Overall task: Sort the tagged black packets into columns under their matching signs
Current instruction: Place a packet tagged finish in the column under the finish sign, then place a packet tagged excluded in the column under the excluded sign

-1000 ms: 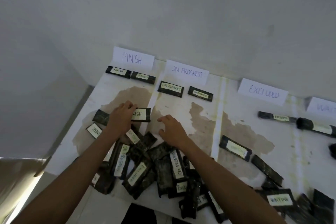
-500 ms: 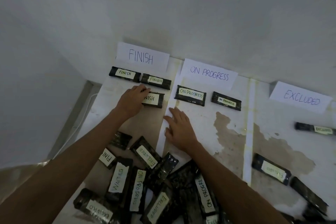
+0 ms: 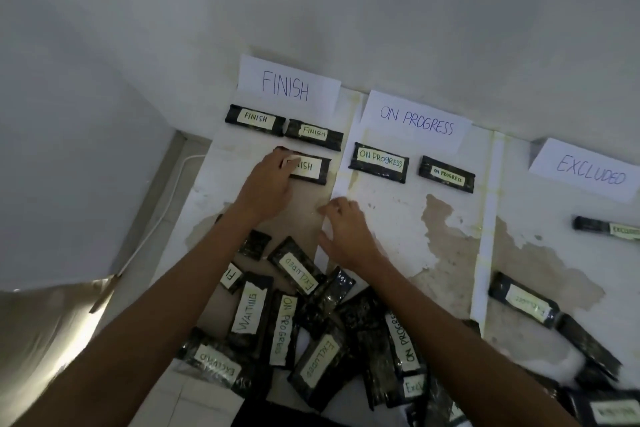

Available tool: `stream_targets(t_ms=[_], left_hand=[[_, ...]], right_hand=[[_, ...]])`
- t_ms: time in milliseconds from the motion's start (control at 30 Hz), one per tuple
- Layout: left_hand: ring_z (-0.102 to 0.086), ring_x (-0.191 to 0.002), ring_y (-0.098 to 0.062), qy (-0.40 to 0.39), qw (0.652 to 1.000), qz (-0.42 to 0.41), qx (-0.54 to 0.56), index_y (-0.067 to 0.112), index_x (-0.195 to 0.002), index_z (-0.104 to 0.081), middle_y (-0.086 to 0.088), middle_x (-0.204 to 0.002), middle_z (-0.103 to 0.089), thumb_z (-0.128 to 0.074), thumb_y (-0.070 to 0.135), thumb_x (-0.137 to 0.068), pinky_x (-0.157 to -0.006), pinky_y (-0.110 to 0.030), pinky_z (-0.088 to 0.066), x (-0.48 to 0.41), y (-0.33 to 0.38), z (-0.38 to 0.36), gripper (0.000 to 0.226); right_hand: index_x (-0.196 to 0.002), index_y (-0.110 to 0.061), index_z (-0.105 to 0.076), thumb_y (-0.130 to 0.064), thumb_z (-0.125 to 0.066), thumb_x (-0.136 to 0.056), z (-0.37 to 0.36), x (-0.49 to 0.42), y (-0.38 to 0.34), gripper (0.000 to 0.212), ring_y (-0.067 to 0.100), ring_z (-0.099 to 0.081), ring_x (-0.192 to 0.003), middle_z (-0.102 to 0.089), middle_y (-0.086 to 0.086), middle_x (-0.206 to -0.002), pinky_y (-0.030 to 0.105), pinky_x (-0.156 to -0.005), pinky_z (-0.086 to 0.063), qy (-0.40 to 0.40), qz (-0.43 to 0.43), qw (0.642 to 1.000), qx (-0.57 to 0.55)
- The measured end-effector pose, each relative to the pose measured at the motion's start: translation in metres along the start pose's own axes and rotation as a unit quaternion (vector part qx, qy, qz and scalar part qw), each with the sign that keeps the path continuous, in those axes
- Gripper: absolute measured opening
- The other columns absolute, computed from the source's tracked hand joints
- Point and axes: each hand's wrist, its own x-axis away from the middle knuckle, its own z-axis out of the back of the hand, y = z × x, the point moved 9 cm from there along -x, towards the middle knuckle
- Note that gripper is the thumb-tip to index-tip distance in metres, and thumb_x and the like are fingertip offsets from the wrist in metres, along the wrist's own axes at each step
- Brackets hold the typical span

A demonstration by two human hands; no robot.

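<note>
Nearest the camera, both forearms cross the unsorted pile (image 3: 311, 340); pulling back could drag loose packets and mix the tags. Right hand (image 3: 346, 236) rests flat on the table (image 3: 398, 218), fingers spread, holding nothing. Left hand (image 3: 266, 184) grips the left end of the third FINISH packet (image 3: 308, 168), which lies in the FINISH column. A skewed release could bump the placed FINISH packets (image 3: 254, 120) just beyond, under the FINISH sign (image 3: 287, 88).

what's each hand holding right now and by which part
The left hand holds the third FINISH packet by its left end, fingers over the tag's first letters. The right hand rests on the table, holding nothing.
</note>
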Motion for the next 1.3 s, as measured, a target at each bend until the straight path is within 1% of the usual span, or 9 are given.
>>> stream_targets(t_ms=[133,300,367,500,667,767,867,1133,1300], left_hand=[[-0.045,-0.116,-0.043,0.022,0.994,0.068,0.083,-0.003,-0.126,-0.049,-0.028,-0.127,-0.047,-0.053,0.018,-0.08,-0.097,-0.051,-0.04,0.054,0.004,-0.002,0.052],[-0.047,-0.113,-0.037,0.038,0.981,0.135,0.136,0.003,-0.122,-0.056,-0.022,-0.122,-0.052,-0.055,0.017,-0.081,-0.097,-0.047,-0.042,0.1,-0.001,-0.02,0.043],[-0.046,-0.115,-0.036,0.052,0.973,0.156,0.159,0.003,-0.121,-0.057,-0.021,-0.122,-0.052,-0.055,0.012,-0.084,-0.1,-0.037,-0.036,0.109,-0.001,-0.019,0.038],[-0.042,-0.118,-0.031,0.09,0.961,0.179,0.189,0.004,-0.122,-0.056,-0.017,-0.123,-0.05,-0.06,0.002,-0.084,-0.097,-0.027,-0.029,0.117,0.006,-0.008,0.038],[-0.042,-0.118,-0.025,0.055,0.947,0.212,0.234,0.01,-0.128,-0.05,-0.011,-0.128,-0.046,-0.059,0.014,-0.084,-0.097,-0.033,-0.038,0.118,0.022,-0.015,0.045],[-0.047,-0.112,-0.025,0.007,0.955,0.206,0.212,0.013,-0.126,-0.049,-0.009,-0.122,-0.049,-0.064,0.029,-0.076,-0.09,-0.032,-0.04,0.115,0.042,-0.03,0.055],[-0.049,-0.107,-0.023,-0.003,0.959,0.18,0.219,0.015,-0.125,-0.048,-0.007,-0.117,-0.049,-0.071,0.029,-0.073,-0.089,-0.035,-0.044,0.115,0.059,-0.037,0.059],[-0.046,-0.101,-0.011,-0.01,0.978,0.064,0.196,0.009,-0.133,-0.04,-0.004,-0.12,-0.044,-0.068,0.019,-0.08,-0.082,-0.021,-0.041,0.098,0.117,-0.041,0.061],[-0.05,-0.108,-0.021,-0.004,0.991,-0.004,0.132,0.015,-0.131,-0.046,-0.003,-0.121,-0.051,-0.068,0.023,-0.073,-0.088,-0.035,-0.048,0.079,0.159,-0.044,0.063]], right_hand=[[-0.132,-0.007,-0.041,-0.041,-0.071,-0.075,-0.033,0.015,-0.032,0.072,0.032,-0.048,-0.107,-0.045,0.016,-0.124,0.04,-0.085,-0.048,-0.131,-0.019,0.991,-0.004],[-0.133,-0.012,-0.033,-0.044,-0.074,-0.072,-0.058,0.024,-0.046,0.08,0.034,-0.05,-0.103,-0.043,0.014,-0.122,0.044,-0.079,-0.05,-0.146,-0.067,0.986,0.038],[-0.129,-0.012,-0.039,-0.039,-0.074,-0.073,-0.058,0.022,-0.044,0.071,0.035,-0.053,-0.099,-0.047,0.014,-0.118,0.044,-0.079,-0.051,-0.157,-0.097,0.983,-0.006],[-0.092,-0.008,-0.059,-0.015,-0.069,-0.075,-0.032,0.019,-0.031,0.021,0.027,-0.061,-0.087,-0.063,0.013,-0.096,0.038,-0.075,-0.053,-0.154,-0.157,0.964,-0.15],[-0.098,-0.014,-0.05,-0.011,-0.07,-0.078,0.011,0.03,0.005,0.028,0.018,-0.064,-0.08,-0.066,0.006,-0.094,0.035,-0.073,-0.057,-0.037,-0.254,0.908,-0.33],[-0.108,-0.01,-0.048,-0.008,-0.068,-0.081,0.02,0.043,0.022,0.034,0.02,-0.066,-0.073,-0.064,0.015,-0.103,0.028,-0.062,-0.059,-0.005,-0.293,0.854,-0.43],[-0.111,-0.007,-0.048,-0.007,-0.068,-0.082,0.022,0.06,0.032,0.035,0.017,-0.066,-0.068,-0.065,0.016,-0.099,0.027,-0.063,-0.059,0.005,-0.312,0.823,-0.474],[-0.109,-0.007,-0.05,-0.007,-0.065,-0.085,0.043,0.106,0.065,0.029,0.017,-0.068,-0.071,-0.065,0.015,-0.102,0.028,-0.069,-0.059,0.047,-0.324,0.798,-0.506],[-0.106,-0.007,-0.052,-0.007,-0.064,-0.086,0.069,0.139,0.098,0.024,0.019,-0.069,-0.067,-0.067,0.016,-0.099,0.024,-0.063,-0.057,0.074,-0.329,0.786,-0.518]])
